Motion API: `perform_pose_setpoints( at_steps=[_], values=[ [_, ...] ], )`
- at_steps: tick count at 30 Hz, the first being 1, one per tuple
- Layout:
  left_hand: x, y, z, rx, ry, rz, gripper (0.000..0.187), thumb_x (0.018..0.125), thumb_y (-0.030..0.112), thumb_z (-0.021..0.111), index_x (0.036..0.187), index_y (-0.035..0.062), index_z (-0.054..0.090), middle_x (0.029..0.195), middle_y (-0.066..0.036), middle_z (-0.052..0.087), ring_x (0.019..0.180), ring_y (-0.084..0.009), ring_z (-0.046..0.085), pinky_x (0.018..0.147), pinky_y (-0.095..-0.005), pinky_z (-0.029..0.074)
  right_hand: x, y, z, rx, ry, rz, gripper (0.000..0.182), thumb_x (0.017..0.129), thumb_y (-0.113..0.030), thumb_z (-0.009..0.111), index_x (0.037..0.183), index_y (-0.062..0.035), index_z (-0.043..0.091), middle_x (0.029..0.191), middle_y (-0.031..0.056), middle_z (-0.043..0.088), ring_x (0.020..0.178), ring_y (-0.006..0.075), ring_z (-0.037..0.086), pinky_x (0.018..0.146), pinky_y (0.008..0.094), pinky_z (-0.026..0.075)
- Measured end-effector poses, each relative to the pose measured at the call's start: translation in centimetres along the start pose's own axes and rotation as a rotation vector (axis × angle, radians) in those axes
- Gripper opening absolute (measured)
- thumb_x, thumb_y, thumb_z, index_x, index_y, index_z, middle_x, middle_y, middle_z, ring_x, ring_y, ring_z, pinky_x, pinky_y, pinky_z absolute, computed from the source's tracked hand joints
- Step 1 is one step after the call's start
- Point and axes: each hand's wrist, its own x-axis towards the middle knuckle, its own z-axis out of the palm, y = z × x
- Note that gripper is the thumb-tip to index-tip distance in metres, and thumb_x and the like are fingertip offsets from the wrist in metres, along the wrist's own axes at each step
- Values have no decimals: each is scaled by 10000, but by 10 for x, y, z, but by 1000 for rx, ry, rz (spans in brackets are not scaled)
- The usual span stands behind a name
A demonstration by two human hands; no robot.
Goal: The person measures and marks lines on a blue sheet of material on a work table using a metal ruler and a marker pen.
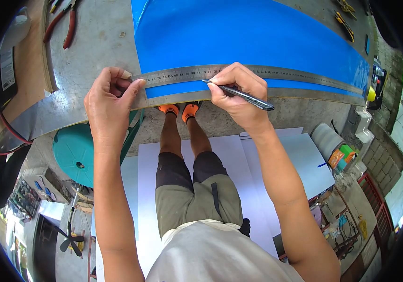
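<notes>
A long steel ruler (182, 75) lies across a blue sheet (220, 35), close to the sheet's near edge. My left hand (113, 94) pinches the ruler's left end between thumb and fingers, just past the sheet's left edge. In my right hand (241, 89) is a dark pen (248, 97), its tip down at the ruler's lower edge and the blue surface. The right fingers also rest over the ruler's scale and hide part of it.
Red-handled pliers (70, 28) lie on the metal tabletop (98, 42) at the upper left. A yellow cutter (344, 26) sits at the upper right. Below the table edge are a round green stool (73, 152) and large white sheets (147, 155) on the floor.
</notes>
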Motion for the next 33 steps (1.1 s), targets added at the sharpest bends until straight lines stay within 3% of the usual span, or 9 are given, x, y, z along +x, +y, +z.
perform_pose_setpoints(
  at_steps=[24,26,30,33],
  values=[
    [0,5,-2,10,-17,-24,219,848,48,886,939,12,690,792,-12,682,702,-71,583,648,-247,526,0,-1,1,-32,10,-9,135,817,27,822,820,-8,692,814,72,701,699,158,667,597,276,533],
    [0,2,-4,47,-41,-27,238,876,142,896,983,45,707,817,28,677,727,-49,561,683,-220,501,0,-1,1,-37,12,-11,133,816,29,821,821,-8,693,814,72,701,698,158,668,598,276,534],
    [0,2,-3,17,-37,-27,240,874,142,898,984,44,708,818,29,676,729,-50,563,685,-220,500,0,-2,0,-38,-7,1,143,799,71,808,835,-1,690,825,82,708,743,164,691,636,275,553],
    [0,4,-3,18,-10,-10,223,848,43,887,950,10,691,790,-13,683,704,-71,584,646,-247,524,-1,-2,-2,-22,-23,24,167,780,112,798,846,4,688,833,94,716,785,172,711,673,277,568]
  ],
)
